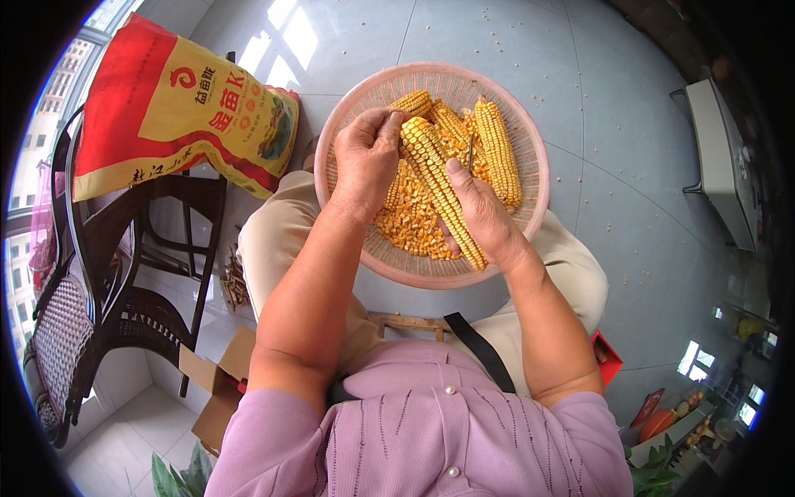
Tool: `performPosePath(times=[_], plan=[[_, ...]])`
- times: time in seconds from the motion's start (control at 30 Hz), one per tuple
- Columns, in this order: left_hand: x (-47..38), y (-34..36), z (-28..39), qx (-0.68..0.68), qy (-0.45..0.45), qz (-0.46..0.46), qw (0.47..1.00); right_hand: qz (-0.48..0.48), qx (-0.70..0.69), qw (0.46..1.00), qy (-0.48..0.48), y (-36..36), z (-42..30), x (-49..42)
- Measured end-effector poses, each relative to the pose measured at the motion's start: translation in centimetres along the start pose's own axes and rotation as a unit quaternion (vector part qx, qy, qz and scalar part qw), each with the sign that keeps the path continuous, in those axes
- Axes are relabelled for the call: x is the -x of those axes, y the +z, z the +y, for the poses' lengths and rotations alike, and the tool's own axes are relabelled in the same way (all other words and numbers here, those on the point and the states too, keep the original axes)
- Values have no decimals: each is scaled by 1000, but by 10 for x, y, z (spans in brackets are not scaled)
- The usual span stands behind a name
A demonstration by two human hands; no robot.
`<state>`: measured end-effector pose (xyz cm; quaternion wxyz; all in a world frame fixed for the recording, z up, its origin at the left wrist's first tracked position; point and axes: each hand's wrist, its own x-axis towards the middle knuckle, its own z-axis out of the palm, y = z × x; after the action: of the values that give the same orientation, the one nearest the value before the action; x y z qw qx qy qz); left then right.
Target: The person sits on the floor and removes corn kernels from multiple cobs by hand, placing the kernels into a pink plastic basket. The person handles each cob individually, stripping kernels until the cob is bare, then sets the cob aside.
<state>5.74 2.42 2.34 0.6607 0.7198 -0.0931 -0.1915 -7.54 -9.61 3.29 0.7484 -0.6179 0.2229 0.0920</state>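
Observation:
Across the front of a round pink plastic basket I see an ear of yellow corn held at a slant, its rows of kernels mostly intact. My right hand wraps the lower half of the ear, thumb on top. My left hand is at the ear's upper end, with thumb and fingers closed together against its edge; the fingertips are partly hidden. Below, loose kernels cover the basket's floor. More ears lie inside, one along the right side. A thin dark metal rod stands among them.
The basket rests at my knees, with a wooden stool edge below. To the left, a red and yellow sack sits on a dark chair. A cardboard box is at lower left. Kernels dot the grey tiled floor.

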Motion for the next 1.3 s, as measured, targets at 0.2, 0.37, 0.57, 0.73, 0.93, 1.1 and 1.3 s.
performPosePath(times=[0.2,0.37,0.57,0.73,0.93,1.1,1.3], plan=[[4,5,-2,287,-69,-32,955,6,-161,983,84,4,0,-6],[11,10,-7,331,-98,-123,930,12,-145,986,84,5,1,-7],[18,15,-8,257,-62,-116,957,25,-126,991,26,9,4,-9],[17,21,-15,224,-18,-78,971,54,-120,991,-18,21,3,-11],[14,23,-21,241,-46,-44,968,10,-131,991,16,15,1,-10],[17,19,-7,330,-120,-63,934,29,-156,987,6,17,8,-18],[24,27,-16,342,-102,-101,929,28,-163,986,17,21,11,-21]])
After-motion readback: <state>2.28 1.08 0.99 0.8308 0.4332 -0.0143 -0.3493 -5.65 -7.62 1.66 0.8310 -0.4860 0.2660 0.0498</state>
